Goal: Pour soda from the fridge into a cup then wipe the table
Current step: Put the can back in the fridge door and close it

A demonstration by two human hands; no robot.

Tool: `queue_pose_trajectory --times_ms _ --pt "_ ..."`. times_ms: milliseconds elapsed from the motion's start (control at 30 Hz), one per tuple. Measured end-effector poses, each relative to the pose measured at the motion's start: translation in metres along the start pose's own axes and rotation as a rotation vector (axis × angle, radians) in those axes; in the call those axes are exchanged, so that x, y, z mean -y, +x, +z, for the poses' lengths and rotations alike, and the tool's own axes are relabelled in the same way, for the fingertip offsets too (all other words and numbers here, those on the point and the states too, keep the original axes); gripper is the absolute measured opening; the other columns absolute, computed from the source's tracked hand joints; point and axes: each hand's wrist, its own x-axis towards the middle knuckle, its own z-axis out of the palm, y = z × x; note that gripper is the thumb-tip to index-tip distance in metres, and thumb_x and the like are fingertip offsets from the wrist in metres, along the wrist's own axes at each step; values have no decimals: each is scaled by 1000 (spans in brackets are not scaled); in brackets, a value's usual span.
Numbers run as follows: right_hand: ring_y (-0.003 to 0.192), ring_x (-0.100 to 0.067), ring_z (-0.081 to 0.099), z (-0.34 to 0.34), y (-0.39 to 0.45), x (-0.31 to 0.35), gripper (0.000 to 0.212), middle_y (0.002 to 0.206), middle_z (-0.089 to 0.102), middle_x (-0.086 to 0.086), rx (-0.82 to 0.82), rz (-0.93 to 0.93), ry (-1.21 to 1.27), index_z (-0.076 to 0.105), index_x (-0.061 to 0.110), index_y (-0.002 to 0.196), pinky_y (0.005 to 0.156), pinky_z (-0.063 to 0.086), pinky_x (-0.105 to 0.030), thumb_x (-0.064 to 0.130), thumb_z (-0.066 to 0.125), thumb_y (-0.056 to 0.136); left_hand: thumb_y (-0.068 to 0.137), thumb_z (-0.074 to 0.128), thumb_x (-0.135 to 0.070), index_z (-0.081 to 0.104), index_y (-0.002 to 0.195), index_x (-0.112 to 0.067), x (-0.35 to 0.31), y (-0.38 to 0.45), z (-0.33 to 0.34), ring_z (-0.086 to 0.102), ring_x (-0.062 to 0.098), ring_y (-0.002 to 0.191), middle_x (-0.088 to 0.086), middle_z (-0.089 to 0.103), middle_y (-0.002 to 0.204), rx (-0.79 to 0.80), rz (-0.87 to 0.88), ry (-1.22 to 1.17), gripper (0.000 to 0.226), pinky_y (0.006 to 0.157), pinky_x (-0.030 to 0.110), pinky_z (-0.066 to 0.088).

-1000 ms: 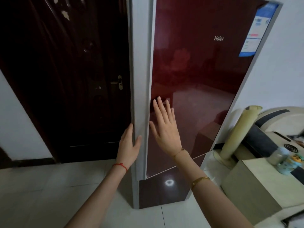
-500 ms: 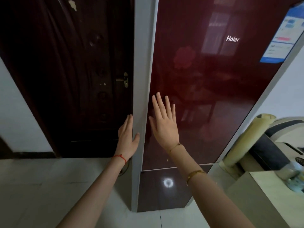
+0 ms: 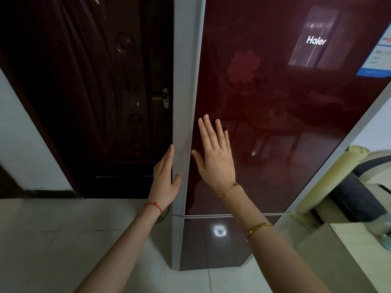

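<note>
A tall fridge with a glossy dark red door (image 3: pixel 275 102) and a grey side panel (image 3: pixel 184 81) fills the middle of the head view. My left hand (image 3: pixel 166 178) lies against the grey side edge, fingers straight behind it and thumb on the front. My right hand (image 3: pixel 215 157) is flat against the red door near its left edge, fingers spread and pointing up. The upper door looks flush with the body. A lower red door (image 3: pixel 211 244) sits beneath it. No soda or cup can be seen.
A dark wooden door (image 3: pixel 95 92) with a brass handle stands left of the fridge. A rolled pale mat (image 3: pixel 330 176) leans at the fridge's right side. A light table corner (image 3: pixel 349 250) lies at the lower right. Pale tiles (image 3: pixel 63 240) cover the floor.
The view has swung and moved closer, so the fridge door now looks more frontal. Both hands keep the same places on the fridge, the right one a little higher on the door.
</note>
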Motion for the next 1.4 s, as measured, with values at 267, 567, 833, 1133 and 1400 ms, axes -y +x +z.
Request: queue_pose_trajectory --times_ms 267,567,833,1133,1400 --pt "152 -20 -2 -11 -1 -2 74 165 4 4 20 -25 53 8 19 157 123 12 -47 35 49 98 96 57 -17 12 155 -32 -5 -3 -11 12 14 149 -9 15 162 6 -54 -8 76 118 33 14" --pt "152 -20 6 -25 -39 -15 63 162 21 1 81 28 130 17 17 155 124 7 -45 33 43 101 96 56 -19 17 155 -26 -24 -34 -31 12 15 148 -5 19 161 -21 12 124 71 119 31 14" --pt "145 -26 29 -50 -105 -40 58 150 44 -7 203 132 264 32 13 151 121 22 -43 31 50 99 97 54 -22 20 155 -23 -49 -82 -20 15 15 147 -5 22 160 90 50 196 67 115 25 12" --pt "141 -29 37 -98 -174 -77 52 142 53 -10 277 240 212 45 10 144 117 29 -38 27 56 96 97 53 -25 29 152 -23 -83 -121 6 23 14 144 -4 31 155 238 143 254 60 118 30 20" --pt "140 -29 37 -139 -229 -84 51 142 52 -9 311 385 113 45 10 144 116 28 -38 27 55 96 97 54 -25 32 151 -21 -107 -145 19 26 16 143 -2 33 154 364 202 245 58 115 25 19"
